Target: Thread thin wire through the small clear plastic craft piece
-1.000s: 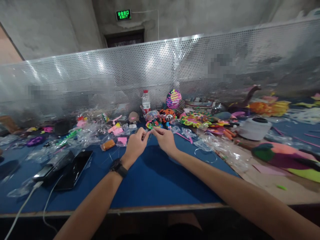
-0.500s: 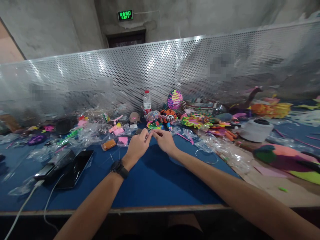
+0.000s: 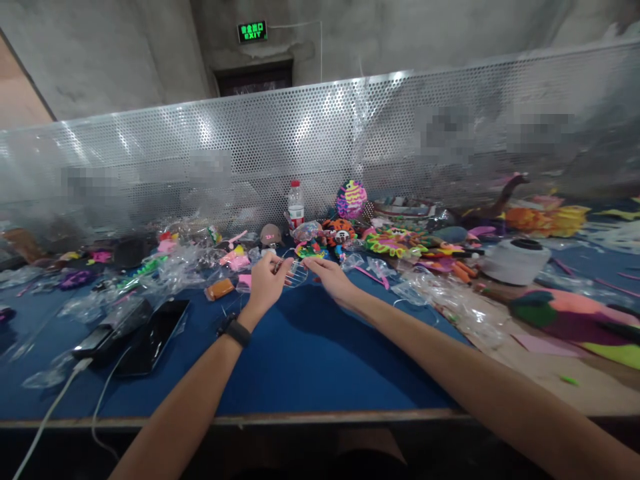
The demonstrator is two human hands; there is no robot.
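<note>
Head view: L hand point(image 3: 267, 283) closed, pinching round wire frame point(image 3: 296, 273); R hand point(image 3: 334, 277) fingertips pinched tog. on its R rim, over blue worktop point(image 3: 320, 373).

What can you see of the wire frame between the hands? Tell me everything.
The wire frame looks like thin, shiny metal: a rounded outline crossed by several roughly parallel strands, with see-through gaps. It is tilted over the blue tabletop. The left hand pinches its left side between thumb and fingers, hiding that end; the right hand has its fingertips at the right edge, though whether they grip it is unclear.
</note>
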